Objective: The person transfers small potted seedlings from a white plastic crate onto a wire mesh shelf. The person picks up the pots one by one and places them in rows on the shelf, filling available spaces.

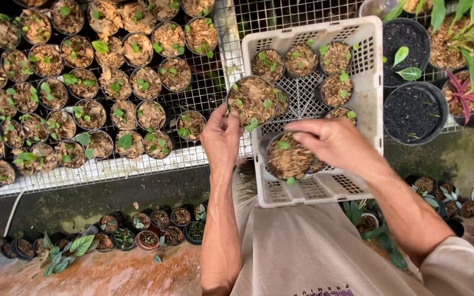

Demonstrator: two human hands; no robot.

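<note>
Seedling pot (251, 100) in left hand (221, 137)

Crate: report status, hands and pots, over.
Left hand grips a pot at the crate rim. Right hand grips a pot inside. Five pots stand at the far end.

Matt white plastic crate (370, 82), galvanised-looking wire-mesh bench (204, 96), rough bark mulch in seemingly plastic pots (289, 159).
</note>
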